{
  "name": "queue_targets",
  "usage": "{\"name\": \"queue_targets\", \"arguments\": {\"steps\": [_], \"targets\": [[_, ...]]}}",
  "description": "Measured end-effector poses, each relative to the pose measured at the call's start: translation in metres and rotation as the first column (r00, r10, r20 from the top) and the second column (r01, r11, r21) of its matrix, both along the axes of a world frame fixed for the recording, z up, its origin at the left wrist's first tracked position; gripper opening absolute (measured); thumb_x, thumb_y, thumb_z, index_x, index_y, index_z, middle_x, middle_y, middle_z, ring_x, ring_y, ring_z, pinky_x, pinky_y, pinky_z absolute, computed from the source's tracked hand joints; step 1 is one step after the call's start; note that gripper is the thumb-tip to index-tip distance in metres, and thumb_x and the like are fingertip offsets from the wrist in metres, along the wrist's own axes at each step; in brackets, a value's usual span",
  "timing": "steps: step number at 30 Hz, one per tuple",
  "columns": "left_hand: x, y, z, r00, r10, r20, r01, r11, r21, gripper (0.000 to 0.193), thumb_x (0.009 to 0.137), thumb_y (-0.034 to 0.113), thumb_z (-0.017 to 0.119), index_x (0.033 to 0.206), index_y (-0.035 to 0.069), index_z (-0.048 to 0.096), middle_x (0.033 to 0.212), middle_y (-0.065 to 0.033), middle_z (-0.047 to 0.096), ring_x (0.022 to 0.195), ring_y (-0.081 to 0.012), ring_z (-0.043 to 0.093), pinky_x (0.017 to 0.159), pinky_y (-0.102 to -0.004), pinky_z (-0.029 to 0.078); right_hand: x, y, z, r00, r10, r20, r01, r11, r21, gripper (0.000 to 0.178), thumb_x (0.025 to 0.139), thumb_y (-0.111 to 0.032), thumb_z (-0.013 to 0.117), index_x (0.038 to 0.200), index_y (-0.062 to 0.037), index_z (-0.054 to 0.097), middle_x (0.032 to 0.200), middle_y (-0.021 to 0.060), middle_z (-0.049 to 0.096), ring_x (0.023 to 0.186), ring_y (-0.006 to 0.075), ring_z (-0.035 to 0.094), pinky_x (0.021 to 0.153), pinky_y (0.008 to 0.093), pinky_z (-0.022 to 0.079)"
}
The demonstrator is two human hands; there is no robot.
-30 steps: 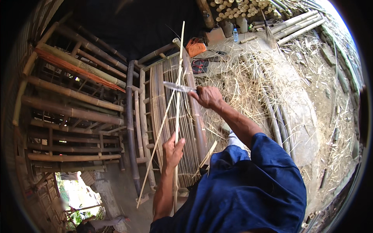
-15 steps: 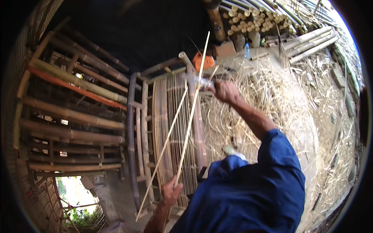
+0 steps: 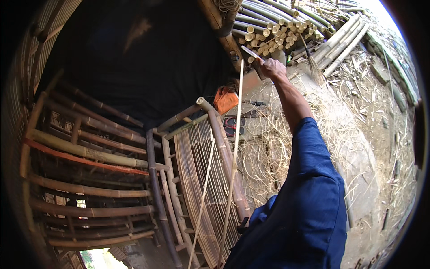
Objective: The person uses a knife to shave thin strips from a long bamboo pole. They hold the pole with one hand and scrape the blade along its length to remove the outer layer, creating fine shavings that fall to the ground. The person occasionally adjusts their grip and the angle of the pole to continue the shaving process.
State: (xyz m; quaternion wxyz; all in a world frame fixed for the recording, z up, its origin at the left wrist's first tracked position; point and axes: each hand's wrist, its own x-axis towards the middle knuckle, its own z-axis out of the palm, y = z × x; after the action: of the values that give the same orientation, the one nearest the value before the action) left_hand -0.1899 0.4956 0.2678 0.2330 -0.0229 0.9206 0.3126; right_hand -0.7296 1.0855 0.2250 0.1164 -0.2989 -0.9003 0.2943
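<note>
The right hand point(image 3: 272, 68), up at one o'clock, grips a short steel-bladed knife point(image 3: 251, 54) above the long pale bamboo strip point(image 3: 234, 157); the left hand is unseen. Guide the blade straight along the grain, away from the body.

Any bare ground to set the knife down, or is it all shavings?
Barest patch: the packed dirt right of the blue sleeve, bordered by the shavings pile and the strewn right edge. Crowded: shavings under the raised right hand with the knife, the pole stack above, the slatted frame and rack to the left.
</note>
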Motion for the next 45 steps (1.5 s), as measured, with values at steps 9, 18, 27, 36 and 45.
{"name": "queue_targets", "arguments": {"steps": [9, 18, 27, 36, 45], "targets": [[-0.238, 0.115, -0.043, 0.996, 0.083, -0.042, -0.053, 0.876, 0.48, 0.062, 0.102, 0.03, 0.054, 0.151, 0.0, 0.032, 0.056, 0.0057, 0.045, 0.038, -0.0029, 0.037, 0.034, -0.021, 0.033, 0.175, -0.206, -0.079, 0.871, 0.485, -0.082, -0.491, 0.844, -0.215, 0.067, 0.096, -0.065, 0.042, 0.093, -0.0039, 0.069, 0.08, 0.0242, 0.069, 0.08, 0.0426, 0.069, 0.071, 0.0521, 0.055], [-0.337, 0.163, -0.027, 1.0, 0.003, -0.013, 0.006, 0.773, 0.634, 0.069, 0.096, 0.018, 0.062, 0.153, -0.001, 0.028, 0.07, 0.0043, 0.053, 0.043, -0.0013, 0.04, 0.035, -0.0189, 0.032, 0.213, -0.255, -0.081, 0.725, 0.571, -0.385, -0.624, 0.781, -0.016, 0.068, 0.09, -0.067, 0.05, 0.091, -0.0004, 0.061, 0.082, 0.022, 0.065, 0.072, 0.0428, 0.066, 0.06, 0.0503, 0.052], [-0.241, 0.117, 0.027, 0.993, -0.103, 0.054, 0.033, 0.696, 0.718, 0.067, 0.094, 0.001, 0.053, 0.151, -0.011, 0.021, 0.065, 0.0007, 0.059, 0.044, -0.0006, 0.044, 0.038, -0.019, 0.034, 0.113, -0.139, -0.067, 0.901, 0.264, -0.346, -0.294, 0.955, -0.038, 0.067, 0.091, -0.069, 0.045, 0.094, -0.0065, 0.068, 0.069, 0.0232, 0.066, 0.069, 0.0419, 0.068, 0.062, 0.0505, 0.054], [-0.196, 0.06, 0.038, 0.989, -0.072, 0.13, -0.031, 0.756, 0.654, 0.067, 0.093, 0.005, 0.056, 0.152, -0.007, 0.026, 0.063, 0.003, 0.054, 0.053, -0.0024, 0.045, 0.048, -0.0222, 0.036, 0.118, -0.159, -0.058, 0.837, 0.423, -0.348, -0.342, 0.9, 0.27, 0.05, 0.099, -0.051, 0.05, 0.083, -0.0061, 0.065, 0.075, 0.0187, 0.067, 0.07, 0.0421, 0.066, 0.061, 0.0497, 0.051], [-0.11, 0.014, 0.055, 0.997, -0.071, 0.034, 0.063, 0.981, 0.184, 0.059, 0.094, 0.018, 0.059, 0.145, -0.008, 0.042, 0.063, -0.0007, 0.054, 0.056, -0.0074, 0.05, 0.054, -0.0254, 0.042, 0.032, 0.021, -0.018, 0.986, 0.013, -0.166, 0.001, 0.997, 0.08, 0.084, 0.093, -0.074, 0.035, 0.1, 0.0002, 0.074, 0.095, 0.0321, 0.068, 0.095, 0.0473, 0.066, 0.083, 0.0533, 0.052]]}}
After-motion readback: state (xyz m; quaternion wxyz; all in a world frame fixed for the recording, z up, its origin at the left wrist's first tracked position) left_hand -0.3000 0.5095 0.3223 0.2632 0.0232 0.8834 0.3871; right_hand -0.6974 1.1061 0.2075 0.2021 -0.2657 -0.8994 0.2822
